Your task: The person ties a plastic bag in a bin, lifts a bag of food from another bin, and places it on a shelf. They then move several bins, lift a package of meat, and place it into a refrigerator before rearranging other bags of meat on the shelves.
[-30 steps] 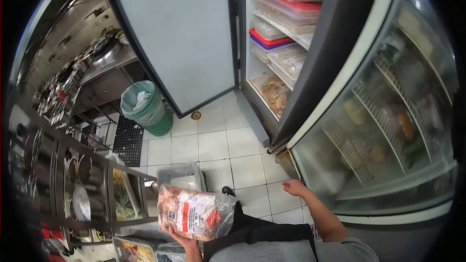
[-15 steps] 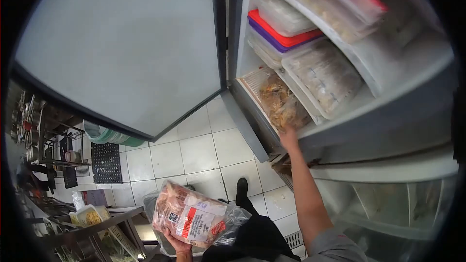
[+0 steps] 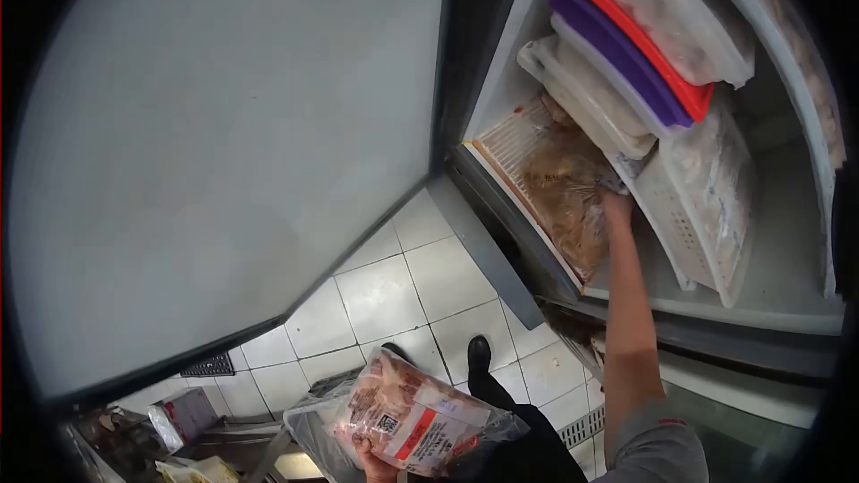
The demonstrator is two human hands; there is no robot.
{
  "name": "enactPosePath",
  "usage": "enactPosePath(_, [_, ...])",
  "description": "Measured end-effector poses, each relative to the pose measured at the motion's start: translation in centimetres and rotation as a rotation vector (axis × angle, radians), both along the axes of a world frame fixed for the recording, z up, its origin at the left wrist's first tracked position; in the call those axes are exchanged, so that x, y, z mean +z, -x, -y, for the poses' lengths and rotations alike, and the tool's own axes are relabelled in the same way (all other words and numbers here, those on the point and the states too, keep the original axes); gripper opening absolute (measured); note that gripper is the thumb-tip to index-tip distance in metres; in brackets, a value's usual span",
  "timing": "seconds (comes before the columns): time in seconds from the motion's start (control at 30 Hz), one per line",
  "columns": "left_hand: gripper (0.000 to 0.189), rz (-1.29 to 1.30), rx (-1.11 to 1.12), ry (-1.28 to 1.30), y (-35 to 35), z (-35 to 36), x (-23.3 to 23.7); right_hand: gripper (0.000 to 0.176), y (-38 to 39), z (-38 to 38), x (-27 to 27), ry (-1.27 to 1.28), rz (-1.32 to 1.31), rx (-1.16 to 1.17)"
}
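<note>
My left hand (image 3: 374, 458) grips a clear plastic pack of pinkish meat (image 3: 398, 407) with a white and red label, low in front of me. Behind that pack is a grey-white plastic bag (image 3: 313, 429). My right arm reaches into the open freezer, and my right hand (image 3: 617, 203) is at the side of a clear bag of brownish food (image 3: 564, 188) on the freezer floor. Its fingers are hidden among the plastic and under the edge of a white crate (image 3: 684, 224), which leans beside the bag.
The freezer door (image 3: 233, 143) stands open on the left. Inside, containers with a purple lid (image 3: 617, 49) and a red lid (image 3: 640, 36) are stacked under a shelf (image 3: 810, 116). White floor tiles (image 3: 376, 295) lie below; a metal rack stands at lower left.
My right hand has moved deeper into the freezer, along the brown food bag to the crate's edge. The view has come closer to the freezer. My left hand still holds the meat pack.
</note>
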State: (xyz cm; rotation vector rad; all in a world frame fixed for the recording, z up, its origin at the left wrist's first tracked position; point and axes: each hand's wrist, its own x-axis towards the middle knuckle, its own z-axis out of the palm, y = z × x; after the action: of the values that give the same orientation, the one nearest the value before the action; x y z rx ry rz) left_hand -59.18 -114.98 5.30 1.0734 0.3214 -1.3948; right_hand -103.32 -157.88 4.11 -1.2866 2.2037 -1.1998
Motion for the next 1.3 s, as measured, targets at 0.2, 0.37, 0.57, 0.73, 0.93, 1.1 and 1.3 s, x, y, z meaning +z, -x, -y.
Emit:
enactPosePath(0.2, [0.065,0.064,-0.113,-0.014,-6.4,2.9,-0.3,0.039,-5.7,-7.5,6.0,-0.237,0.236,-0.017])
enactPosePath(0.37, [0.063,-0.012,-0.154,-0.014,-11.0,4.2,1.0,0.04,-10.7,-12.5,12.2,-0.526,0.529,0.195])
enactPosePath(0.57, [0.06,0.227,-0.208,-0.259,-16.6,-2.0,-1.3,0.028,-17.7,-16.3,3.9,-0.712,0.909,0.457])
enactPosePath(0.73, [0.07,0.119,-0.195,-0.274,-15.0,-1.0,0.1,0.033,-28.4,-21.3,-15.0,-0.779,0.691,0.647])
enactPosePath(0.93, [0.073,0.173,-0.093,-0.425,-16.5,-7.3,-7.5,0.029,-35.4,-21.8,-30.6,-0.919,0.076,0.805])
enactPosePath(1.1, [0.076,0.042,-0.095,-0.45,-16.1,-8.5,-12.6,0.019,-33.5,-20.1,-33.8,-0.774,0.263,0.823])
enactPosePath(1.3, [0.076,-0.018,-0.16,-0.44,-11.7,-1.6,-10.8,0.012,-19.2,-11.6,-12.5,-0.393,0.252,0.536])
